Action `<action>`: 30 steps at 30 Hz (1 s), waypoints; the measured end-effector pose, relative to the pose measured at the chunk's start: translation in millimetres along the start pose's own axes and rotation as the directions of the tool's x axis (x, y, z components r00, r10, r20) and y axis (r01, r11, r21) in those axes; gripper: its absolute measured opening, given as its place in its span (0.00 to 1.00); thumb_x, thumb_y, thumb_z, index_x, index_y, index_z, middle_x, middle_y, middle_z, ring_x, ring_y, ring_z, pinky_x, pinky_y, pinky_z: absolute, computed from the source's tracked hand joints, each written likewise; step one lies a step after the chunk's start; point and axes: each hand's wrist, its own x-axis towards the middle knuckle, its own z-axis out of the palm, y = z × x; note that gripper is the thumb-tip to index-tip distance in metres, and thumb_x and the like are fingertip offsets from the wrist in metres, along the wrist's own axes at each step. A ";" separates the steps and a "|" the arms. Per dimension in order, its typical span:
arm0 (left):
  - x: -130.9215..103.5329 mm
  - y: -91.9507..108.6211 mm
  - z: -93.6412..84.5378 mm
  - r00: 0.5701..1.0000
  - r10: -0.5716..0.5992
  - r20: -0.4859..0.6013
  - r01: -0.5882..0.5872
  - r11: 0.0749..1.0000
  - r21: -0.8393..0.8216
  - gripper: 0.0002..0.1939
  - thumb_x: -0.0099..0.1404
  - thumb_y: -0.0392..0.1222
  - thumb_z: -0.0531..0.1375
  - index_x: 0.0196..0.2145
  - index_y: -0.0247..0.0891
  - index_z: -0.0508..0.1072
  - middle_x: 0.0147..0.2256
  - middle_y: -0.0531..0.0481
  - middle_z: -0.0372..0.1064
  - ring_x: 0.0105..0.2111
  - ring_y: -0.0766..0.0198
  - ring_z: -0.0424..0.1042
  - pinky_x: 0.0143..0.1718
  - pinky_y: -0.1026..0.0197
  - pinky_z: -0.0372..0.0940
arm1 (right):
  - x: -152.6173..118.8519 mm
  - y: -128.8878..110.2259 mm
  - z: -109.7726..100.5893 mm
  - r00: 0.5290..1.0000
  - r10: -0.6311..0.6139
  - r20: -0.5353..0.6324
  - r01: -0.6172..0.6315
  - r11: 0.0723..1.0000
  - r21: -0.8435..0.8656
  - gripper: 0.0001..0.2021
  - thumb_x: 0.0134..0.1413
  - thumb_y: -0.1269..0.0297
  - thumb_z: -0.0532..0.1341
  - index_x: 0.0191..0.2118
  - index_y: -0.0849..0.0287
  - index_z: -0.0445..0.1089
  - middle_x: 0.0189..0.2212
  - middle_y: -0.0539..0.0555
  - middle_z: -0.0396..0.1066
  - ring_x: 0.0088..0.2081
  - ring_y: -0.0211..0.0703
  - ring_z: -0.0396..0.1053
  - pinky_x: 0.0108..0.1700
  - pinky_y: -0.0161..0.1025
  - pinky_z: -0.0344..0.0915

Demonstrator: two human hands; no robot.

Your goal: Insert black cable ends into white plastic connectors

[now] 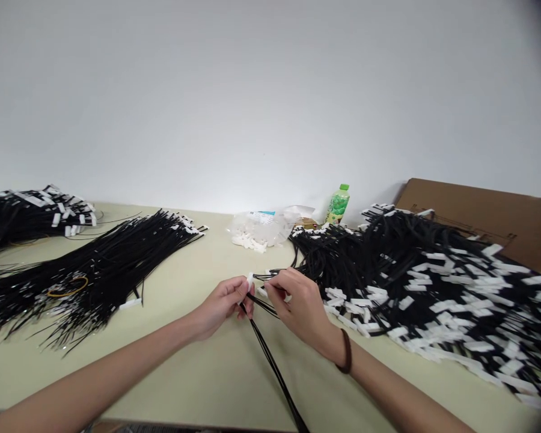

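— What are the hands doing?

— The left hand [223, 304] pinches a small white connector [249, 280] between thumb and fingertips, closed narrowly on it. The right hand [297, 304], a dark band at its wrist, is pinched on thin black wires [270, 355] beside that connector; the two hands nearly touch.

— And where do the wires run?

— From the hands toward six o'clock, off the near edge of the pale surface [207, 373].

— What lies around them?

— At three o'clock, a large heap of black cables with white connectors [433, 282], just beside the right hand. At nine o'clock, a long bundle of black cables [117, 252] with a yellow rubber band [67, 288] on it, and another pile [27, 213] farther out at ten. At twelve, a clear bag of white parts [261, 228] and a green bottle [338, 204] near the wall. Brown cardboard [487, 216] stands at two o'clock.
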 end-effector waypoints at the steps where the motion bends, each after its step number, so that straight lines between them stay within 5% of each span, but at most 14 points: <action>1: 0.0 -0.4 0.0 1.000 0.006 0.000 -0.006 1.000 0.003 0.16 0.60 0.52 0.50 0.28 0.35 0.63 0.20 0.52 0.62 0.22 0.69 0.62 0.23 0.66 0.52 | -0.1 -0.1 0.0 1.000 -0.001 0.003 0.001 1.000 0.003 0.10 0.54 0.69 0.51 0.23 0.60 0.60 0.19 0.49 0.59 0.25 0.36 0.55 0.28 0.34 0.51; 30: -2.1 -0.3 1.7 0.998 0.057 -0.012 -0.056 0.993 0.107 0.18 0.58 0.56 0.51 0.27 0.35 0.63 0.19 0.52 0.64 0.21 0.68 0.62 0.25 0.65 0.54 | -2.6 -5.5 1.0 0.998 -0.057 0.038 0.060 0.995 -0.083 0.10 0.55 0.70 0.50 0.24 0.60 0.61 0.20 0.49 0.58 0.26 0.36 0.54 0.28 0.35 0.50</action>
